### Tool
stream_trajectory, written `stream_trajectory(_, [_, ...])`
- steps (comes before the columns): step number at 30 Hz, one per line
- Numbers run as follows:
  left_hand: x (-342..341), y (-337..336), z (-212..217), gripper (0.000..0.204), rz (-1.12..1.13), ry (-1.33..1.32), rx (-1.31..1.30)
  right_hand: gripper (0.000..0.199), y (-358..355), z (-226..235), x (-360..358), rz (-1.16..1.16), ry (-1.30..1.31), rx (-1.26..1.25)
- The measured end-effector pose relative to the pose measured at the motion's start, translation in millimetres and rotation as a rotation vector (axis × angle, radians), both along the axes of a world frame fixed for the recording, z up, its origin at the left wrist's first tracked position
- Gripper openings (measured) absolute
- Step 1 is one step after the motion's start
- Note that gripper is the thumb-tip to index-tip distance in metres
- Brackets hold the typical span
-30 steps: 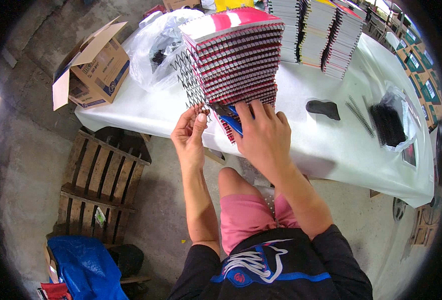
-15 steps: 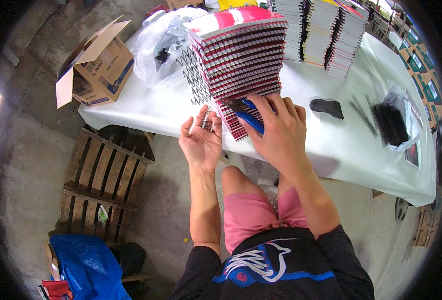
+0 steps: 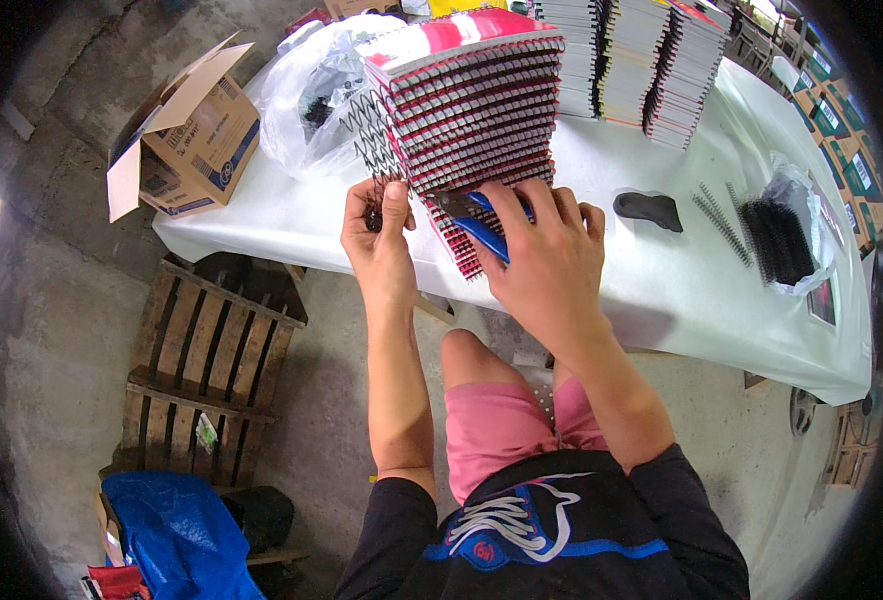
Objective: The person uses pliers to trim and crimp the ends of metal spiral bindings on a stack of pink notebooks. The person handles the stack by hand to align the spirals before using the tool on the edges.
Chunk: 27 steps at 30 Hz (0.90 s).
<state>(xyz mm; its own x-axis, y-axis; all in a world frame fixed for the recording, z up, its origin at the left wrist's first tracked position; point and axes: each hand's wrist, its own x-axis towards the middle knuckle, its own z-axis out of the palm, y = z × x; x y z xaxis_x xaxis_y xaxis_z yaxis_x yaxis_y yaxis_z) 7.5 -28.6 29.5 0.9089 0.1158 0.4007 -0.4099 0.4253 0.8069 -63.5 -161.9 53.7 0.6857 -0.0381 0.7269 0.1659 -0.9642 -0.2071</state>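
Head view showed the left hand pinching a black wire spiral beside the leaning notebook stack on the white surface; the right hand lay fingers spread, apparently over blue-handled pliers.

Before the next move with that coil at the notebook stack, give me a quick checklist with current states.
1. Left hand grips black spiral coil: ok.
2. Right hand steadies the notebook stack: ok.
3. Blue-handled tool under right hand: ok, but the tool's working end is hidden.
4. Coil threaded into a notebook's holes: cannot tell.
5. Stack upright: not ok, it leans and overhangs the table edge.
6. Spare coils within reach on the right: ok.
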Motion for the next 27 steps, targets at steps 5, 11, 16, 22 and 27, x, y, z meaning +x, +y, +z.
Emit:
stream_trajectory(5, [1.1, -5.2, -1.2, 0.015, -0.010, -0.017, -0.037, 0.040, 1.4, -1.7, 4.1, 0.002, -0.005, -0.015])
stream_trajectory(11, [-1.0, -2.0, -2.1, 0.017, 0.016, -0.006, 0.027, 0.039, 7.3, 0.4, 4.5, 0.015, 0.045, -0.023])
stream_trajectory(16, [-1.8, -1.8, -1.4, 0.018, 0.016, 0.011, 0.056, 0.032, -1.5, -12.0, 15.2, 0.091, 0.197, 0.103])
stream_trajectory(22, [-5.4, 1.8, -4.8, 0.017, -0.011, 0.001, 0.017, 0.034, -5.8, 1.1, 3.5, 0.078, 0.091, 0.040])
stream_trajectory(27, [-5.4, 3.8, -7.2, 0.019, 0.008, -0.020, 0.038, 0.040, -0.6, 2.4, 4.5, 0.030, -0.018, 0.035])
